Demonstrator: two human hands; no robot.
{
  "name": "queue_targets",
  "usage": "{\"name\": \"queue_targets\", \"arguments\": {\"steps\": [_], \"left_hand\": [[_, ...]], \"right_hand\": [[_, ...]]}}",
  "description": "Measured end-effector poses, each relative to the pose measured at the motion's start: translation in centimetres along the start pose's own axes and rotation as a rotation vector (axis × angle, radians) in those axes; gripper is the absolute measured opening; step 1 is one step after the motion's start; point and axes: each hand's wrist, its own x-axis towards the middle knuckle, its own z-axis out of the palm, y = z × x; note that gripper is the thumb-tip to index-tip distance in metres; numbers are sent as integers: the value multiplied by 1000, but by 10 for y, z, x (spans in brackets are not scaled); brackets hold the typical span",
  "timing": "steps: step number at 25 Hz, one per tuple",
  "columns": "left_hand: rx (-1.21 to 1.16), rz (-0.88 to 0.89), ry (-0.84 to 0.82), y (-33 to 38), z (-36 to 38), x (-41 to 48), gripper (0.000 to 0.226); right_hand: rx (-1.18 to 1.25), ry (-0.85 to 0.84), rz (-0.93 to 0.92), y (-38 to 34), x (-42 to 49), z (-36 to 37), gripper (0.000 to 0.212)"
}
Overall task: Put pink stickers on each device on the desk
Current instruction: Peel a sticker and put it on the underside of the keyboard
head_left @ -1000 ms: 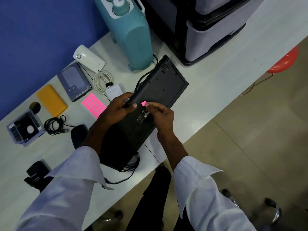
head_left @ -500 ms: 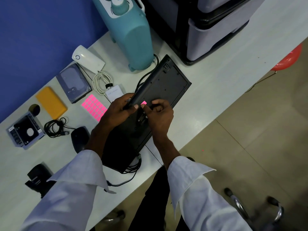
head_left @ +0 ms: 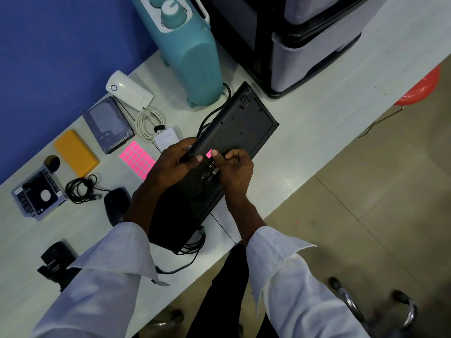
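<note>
The black keyboard [head_left: 234, 132] lies with its underside up, in the middle of the frame, on the pale worktop [head_left: 317, 123]. Its long axis runs diagonally, from the lower left near the sleeves to the upper right, where its far corner comes near the dark cabinet [head_left: 305, 45]. Its near end is hidden under the left forearm and in shadow.

The left hand [head_left: 175, 164] has its grip closed on the upper-left long edge of the keyboard, thumb on the underside. The right hand [head_left: 234, 169] is loosely curled, and its thumb tip presses on a small pink sticker [head_left: 209, 153] on the underside, just above a printed label that is too small to read. The sticker is partly covered by the thumb.

The sheet of pink stickers [head_left: 138, 159] lies on the worktop left of the hands, its lower corner hidden behind the left hand. A black mouse [head_left: 116, 204] is partly covered by the left wrist. A white charger [head_left: 167, 139] lies just above the left hand. Further to the left are a hard drive [head_left: 109, 125] and an orange case [head_left: 75, 152]. A teal appliance [head_left: 188, 54] is cut off at the top of the frame.
</note>
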Motion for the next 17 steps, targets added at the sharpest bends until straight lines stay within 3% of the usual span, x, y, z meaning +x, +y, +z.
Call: {"name": "queue_targets", "arguments": {"steps": [6,11,17], "left_hand": [[131,79,139,15,13,-18,53],[393,238,341,39,46,-48,52],[679,320,386,54,116,-85,46]], "right_hand": [[89,-84,12,-1,-10,-21,7],[131,-153,74,-12,-30,-55,17],[175,-151,201,-3,-47,-103,16]]}}
